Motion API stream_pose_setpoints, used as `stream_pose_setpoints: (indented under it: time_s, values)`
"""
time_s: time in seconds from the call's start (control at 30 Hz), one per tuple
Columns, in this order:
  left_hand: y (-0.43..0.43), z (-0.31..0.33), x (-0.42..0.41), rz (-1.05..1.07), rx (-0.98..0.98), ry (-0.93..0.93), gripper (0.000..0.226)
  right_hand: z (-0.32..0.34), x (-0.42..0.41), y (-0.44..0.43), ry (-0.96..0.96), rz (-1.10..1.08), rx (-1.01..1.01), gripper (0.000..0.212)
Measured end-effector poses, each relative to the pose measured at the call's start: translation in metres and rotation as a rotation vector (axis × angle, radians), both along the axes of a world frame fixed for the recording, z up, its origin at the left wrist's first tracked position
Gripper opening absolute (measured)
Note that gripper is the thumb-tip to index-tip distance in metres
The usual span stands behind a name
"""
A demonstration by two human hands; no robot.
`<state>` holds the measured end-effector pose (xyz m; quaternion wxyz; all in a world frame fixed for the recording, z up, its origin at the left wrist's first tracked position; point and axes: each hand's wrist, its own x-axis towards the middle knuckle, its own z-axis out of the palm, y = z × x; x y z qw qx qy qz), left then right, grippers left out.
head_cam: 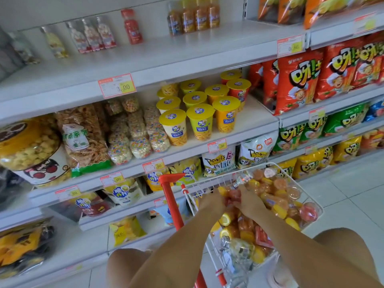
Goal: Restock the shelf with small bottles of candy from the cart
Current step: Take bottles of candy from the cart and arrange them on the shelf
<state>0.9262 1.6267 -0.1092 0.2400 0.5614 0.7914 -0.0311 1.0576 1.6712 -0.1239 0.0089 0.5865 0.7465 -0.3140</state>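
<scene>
Orange, yellow and red bottles (276,196) are heaped in the white wire cart (315,206). That's where the stock sits, low right in the head view (the only feed I get). Both hands are down in the heap, toward the cart's left side. The left grip (213,201) is curled round what looks like a yellow-capped bottle. The right grip (248,201) is curled over a reddish one right beside it, and the two hands are just about touching. It's blurry down there so I can't count how many each has, but neither hand looks flat or empty.

My read: this is the pick-up step, loading up on bottles, with nothing lifted clear of the cart yet.

The target looks like the top shelf (187,48), up and to the left. It's thinly stocked. There are a few clear bottles (91,35), a lone red bottle (132,27) and a small block of orange bottles (193,16) at the back. There's plenty of bare board in front and between. The cups (197,119) one level down aren't our problem.

Next move, as I see it: firm up the hold and lift straight up out of the heap, so nothing snags the wire rim or drags neighbours along. Then it's a long reach up-left. I'd guess match by colour, red by red and orange by orange, standing upright. These narrow bottles will probably tip or domino if set down sloppy, so I'd place them one at a time.
</scene>
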Motion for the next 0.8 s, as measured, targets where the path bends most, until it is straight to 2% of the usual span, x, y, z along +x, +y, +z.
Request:
stream_pose_setpoints:
  time_s: [0.1, 0.17, 0.23, 0.27, 0.33, 0.4, 0.47, 0.53, 0.6, 0.7, 0.8]
  values:
    - [0.004, 0.008, -0.007, 0.062, 0.045, -0.049, 0.049, 0.004, 0.006, 0.003, -0.023, -0.086, 0.059, 0.038]
    - [0.002, 0.022, -0.017, 0.152, 0.128, -0.184, 0.042, 0.009, 0.011, 0.009, 0.081, -0.215, 0.052, 0.053]
    - [0.001, 0.043, -0.031, 0.318, 0.256, -0.402, 0.034, 0.021, 0.015, 0.016, 0.375, -0.429, -0.088, 0.073]
    - [0.002, 0.055, -0.040, 0.405, 0.313, -0.499, 0.032, 0.031, 0.017, 0.019, 0.554, -0.544, -0.194, 0.072]
    - [0.003, 0.080, -0.057, 0.518, 0.389, -0.664, 0.036, 0.052, 0.023, 0.025, 0.927, -0.692, -0.477, 0.050]
    - [-0.002, 0.108, -0.069, 0.551, 0.473, -0.827, 0.029, 0.086, 0.029, 0.022, 1.272, -0.645, -0.789, 0.034]
    - [-0.011, 0.139, -0.074, 0.526, 0.559, -1.072, 0.019, 0.121, 0.032, 0.018, 1.485, -0.486, -0.957, 0.038]
    - [-0.019, 0.172, -0.074, 0.525, 0.635, -1.366, 0.022, 0.158, 0.028, 0.016, 1.522, -0.327, -0.912, 0.047]
    - [-0.024, 0.199, -0.073, 0.585, 0.666, -1.570, 0.024, 0.195, 0.023, 0.014, 1.455, -0.177, -0.773, 0.047]
    - [-0.032, 0.235, -0.068, 0.685, 0.622, -1.701, 0.039, 0.242, 0.014, 0.012, 1.288, 0.096, -0.564, 0.058]
    - [-0.040, 0.267, -0.070, 0.652, 0.594, -1.643, 0.050, 0.275, 0.003, 0.011, 1.158, 0.212, -0.391, 0.067]
